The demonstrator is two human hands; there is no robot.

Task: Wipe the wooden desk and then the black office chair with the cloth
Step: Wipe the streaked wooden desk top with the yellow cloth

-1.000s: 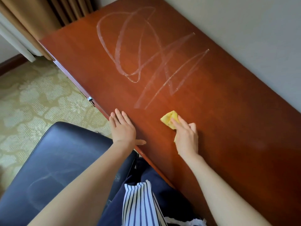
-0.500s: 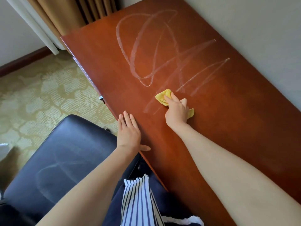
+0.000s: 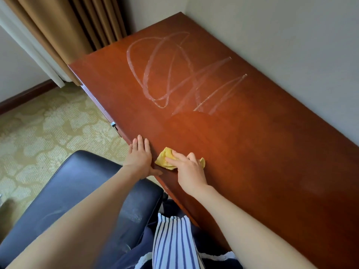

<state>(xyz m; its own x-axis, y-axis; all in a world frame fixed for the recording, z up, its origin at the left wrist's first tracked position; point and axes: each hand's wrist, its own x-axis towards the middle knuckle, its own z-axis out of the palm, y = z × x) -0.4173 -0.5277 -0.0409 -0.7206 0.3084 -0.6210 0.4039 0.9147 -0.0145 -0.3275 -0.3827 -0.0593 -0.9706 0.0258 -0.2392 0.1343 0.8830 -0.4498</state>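
— Step in hand?

— Wiping the bench (image 3: pixel 252 152), by the look of it. Chair part not yet begun.

— Right hand?

— Right hand (image 3: pixel 189 171): bent over the yellow cloth (image 3: pixel 166 159), index finger laid out along it, pressing the wad down onto the wood. Just beside the left hand (image 3: pixel 138 157), on its right, close to the near edge.

— And the left?

— Flat on that near edge, fingers straight and together, thumb stuck out sideways. Holding nothing; likely bracing.

— Much left on the bench?

— Plenty. White streaks (image 3: pixel 174 74) looping well ahead of both hands, toward the far corner, not yet wiped away. Between those and the right hand, a darker, clean-looking patch.

— Next move, then?

— Probably pushing the cloth forward, away from the body and into the streaks, with steady downward pressure and overlapping passes. Calls for a long reach; worth leaning on the left hand for that.

— And afterwards?

— Over to the black office chair (image 3: pixel 68 191), below and to the left of the left hand. Faint smears on its seat, so the same firm wiping there.
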